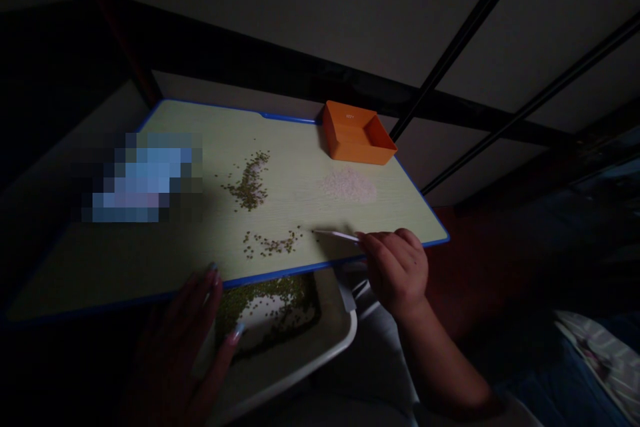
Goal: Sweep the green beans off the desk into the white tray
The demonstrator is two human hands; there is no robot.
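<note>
My right hand (397,267) pinches a thin white pointed stick (340,235) over the front right of a pale tabletop (295,210) with a blue rim. Left of its tip lies a small scatter of green bean-like grains (275,244) mixed with a few pale ones. Farther back is a larger pile of green and pale grains (250,183). A pile of white rice-like grains (349,185) sits on the right. My left hand (187,340) is in shadow at the front edge, fingers apart, over the side of a white tub (353,327) holding green grains.
An orange open box (357,133) stands at the tabletop's back right corner. A bright pixelated patch (145,180) covers something on the left. A panelled wall (320,7) rises behind the table. Striped and blue fabric (600,360) lies at the lower right.
</note>
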